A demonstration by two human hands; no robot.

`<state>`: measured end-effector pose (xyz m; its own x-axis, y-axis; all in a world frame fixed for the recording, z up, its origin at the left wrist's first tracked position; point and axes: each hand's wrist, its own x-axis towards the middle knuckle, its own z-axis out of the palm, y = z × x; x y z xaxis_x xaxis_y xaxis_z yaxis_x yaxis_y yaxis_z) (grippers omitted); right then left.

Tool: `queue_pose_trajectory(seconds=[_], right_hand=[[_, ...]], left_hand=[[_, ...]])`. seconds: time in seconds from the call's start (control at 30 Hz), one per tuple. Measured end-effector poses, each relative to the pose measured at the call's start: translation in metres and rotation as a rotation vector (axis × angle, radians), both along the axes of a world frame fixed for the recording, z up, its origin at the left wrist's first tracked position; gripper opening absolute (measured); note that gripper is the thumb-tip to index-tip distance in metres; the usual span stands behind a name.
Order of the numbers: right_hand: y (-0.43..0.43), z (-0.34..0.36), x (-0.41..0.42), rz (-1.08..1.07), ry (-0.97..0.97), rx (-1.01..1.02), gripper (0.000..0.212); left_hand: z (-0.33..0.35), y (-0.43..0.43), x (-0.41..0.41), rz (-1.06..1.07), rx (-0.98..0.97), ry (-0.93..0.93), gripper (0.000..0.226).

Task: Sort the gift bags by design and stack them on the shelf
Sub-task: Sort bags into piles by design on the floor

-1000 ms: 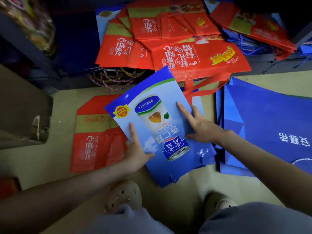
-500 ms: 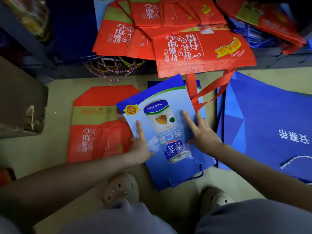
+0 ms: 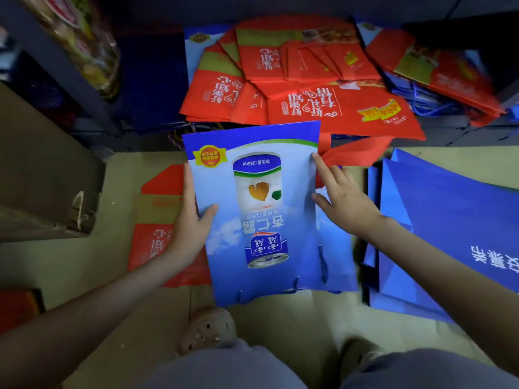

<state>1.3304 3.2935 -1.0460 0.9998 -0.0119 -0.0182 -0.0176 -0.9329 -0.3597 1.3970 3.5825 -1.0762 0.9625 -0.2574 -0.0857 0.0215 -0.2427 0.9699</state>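
A flat blue gift bag printed with a drink can (image 3: 261,209) lies on the floor in front of me, squared up on another blue bag under it. My left hand (image 3: 191,220) holds its left edge, thumb on top. My right hand (image 3: 339,197) lies flat with straight fingers along its right edge. Several red gift bags (image 3: 309,88) are heaped on the low shelf beyond. A folded red bag (image 3: 157,234) lies on the floor to the left, partly under the blue bag. Large plain blue bags (image 3: 449,220) lie to the right.
A cardboard box (image 3: 42,178) stands at the left. A dark shelf post (image 3: 64,71) runs diagonally at upper left, with a wrapped package (image 3: 81,43) behind it. A red handle strap (image 3: 354,155) hangs over the shelf edge. My shoes (image 3: 207,329) are below the bags.
The blue can bag has turned from a slant to straight and moved toward the shelf. My left hand has slid up its left edge, and my right hand moved to its right edge.
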Motion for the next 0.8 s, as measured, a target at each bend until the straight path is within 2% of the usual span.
queue_pose_trajectory(seconds=[0.07, 0.1, 0.2, 0.27, 0.33, 0.4, 0.47, 0.57, 0.63, 0.73, 0.8], right_hand=[[0.02, 0.015, 0.013, -0.074, 0.066, 0.022, 0.072], [0.031, 0.023, 0.017, -0.101, 0.077, -0.03, 0.07], [0.059, 0.045, 0.03, -0.095, 0.101, -0.395, 0.066], [0.072, 0.057, 0.038, -0.103, 0.21, -0.531, 0.065], [0.083, 0.067, 0.044, -0.102, 0.239, -0.593, 0.069], [0.095, 0.076, 0.046, -0.071, 0.149, -0.58, 0.076], [0.105, 0.076, 0.049, -0.025, 0.024, -0.392, 0.082], [0.114, 0.062, 0.054, 0.096, 0.135, 0.282, 0.096], [0.116, 0.045, 0.058, 0.145, 0.173, 0.566, 0.103], [0.117, 0.029, 0.062, 0.141, 0.147, 0.655, 0.104], [0.114, 0.025, 0.064, 0.134, 0.108, 0.61, 0.102]], left_hand=[[0.015, 0.012, 0.004, 0.027, -0.013, -0.065, 0.081], [0.022, 0.018, 0.007, 0.047, -0.031, -0.094, 0.077], [0.037, 0.036, 0.011, 0.084, -0.009, -0.176, 0.07], [0.045, 0.048, 0.011, 0.158, 0.024, -0.247, 0.065], [0.053, 0.061, 0.011, 0.248, 0.046, -0.303, 0.064], [0.06, 0.073, 0.012, 0.312, 0.062, -0.321, 0.064], [0.06, 0.079, 0.012, 0.359, 0.059, -0.314, 0.065], [0.056, 0.083, 0.007, 0.38, -0.027, -0.271, 0.068], [0.049, 0.086, 0.004, 0.389, -0.102, -0.229, 0.069], [0.044, 0.083, -0.002, 0.419, -0.221, -0.141, 0.068], [0.034, 0.078, -0.008, 0.467, -0.148, -0.073, 0.067]])
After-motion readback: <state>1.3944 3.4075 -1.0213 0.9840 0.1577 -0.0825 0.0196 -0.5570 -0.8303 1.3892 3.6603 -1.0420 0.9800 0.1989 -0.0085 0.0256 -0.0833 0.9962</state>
